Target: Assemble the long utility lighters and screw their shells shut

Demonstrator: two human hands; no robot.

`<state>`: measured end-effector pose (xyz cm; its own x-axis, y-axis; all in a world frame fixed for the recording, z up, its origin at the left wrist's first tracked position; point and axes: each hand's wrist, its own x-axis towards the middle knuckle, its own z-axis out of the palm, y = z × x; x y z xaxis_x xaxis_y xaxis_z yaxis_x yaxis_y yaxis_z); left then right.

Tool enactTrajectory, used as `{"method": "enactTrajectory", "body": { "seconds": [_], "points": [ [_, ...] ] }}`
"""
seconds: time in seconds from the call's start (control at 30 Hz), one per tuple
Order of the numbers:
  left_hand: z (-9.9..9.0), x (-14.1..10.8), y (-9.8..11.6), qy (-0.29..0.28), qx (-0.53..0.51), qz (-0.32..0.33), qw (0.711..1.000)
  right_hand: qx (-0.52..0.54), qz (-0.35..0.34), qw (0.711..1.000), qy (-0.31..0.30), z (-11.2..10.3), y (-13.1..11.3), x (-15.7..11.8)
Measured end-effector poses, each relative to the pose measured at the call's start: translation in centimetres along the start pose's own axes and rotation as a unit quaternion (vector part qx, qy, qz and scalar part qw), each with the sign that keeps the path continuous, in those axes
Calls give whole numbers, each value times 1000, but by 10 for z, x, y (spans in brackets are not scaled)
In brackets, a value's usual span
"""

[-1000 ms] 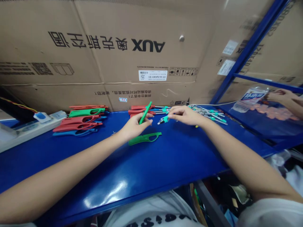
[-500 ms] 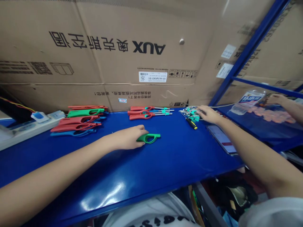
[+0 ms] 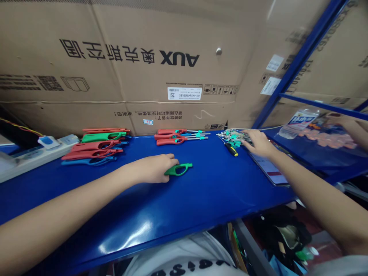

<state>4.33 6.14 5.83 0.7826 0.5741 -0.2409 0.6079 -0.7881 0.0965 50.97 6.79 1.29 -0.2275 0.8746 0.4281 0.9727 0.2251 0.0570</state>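
A green lighter handle with a finger loop is in the grip of my left hand, just over the blue table. My right hand is at the right edge of a pile of metal rods with teal parts; its thumb and fingers are apart, and no part shows clearly between them. Beside that pile lies a black and yellow screwdriver. Red lighters with metal rods lie at the back middle. Red, green and blue handles are stacked at the back left.
A phone lies under my right forearm. A white power strip runs along the left. Cardboard stands behind the table. Past a blue frame bar are a plastic bottle, orange pieces and another person's arm.
My right hand has shifted slightly right, and its fingers have spread. My left hand has moved a little left with the green handle, which now tilts upward to the right.
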Motion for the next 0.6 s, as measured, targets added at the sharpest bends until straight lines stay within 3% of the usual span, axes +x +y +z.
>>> {"method": "enactTrajectory", "body": {
  "seconds": [0.33, 0.47, 0.6],
  "points": [
    [-4, -10, -19, 38, -41, -8, 998, -89, -38, 995, 4, -2, -7, 10],
    [-21, -22, -54, 95, -15, -51, 994, -105, -53, 993, 21, -3, -17, 25],
    [-40, -44, -105, 153, 57, -141, 976, -104, -73, 991, 39, -1, -51, 39]
  ]
}}
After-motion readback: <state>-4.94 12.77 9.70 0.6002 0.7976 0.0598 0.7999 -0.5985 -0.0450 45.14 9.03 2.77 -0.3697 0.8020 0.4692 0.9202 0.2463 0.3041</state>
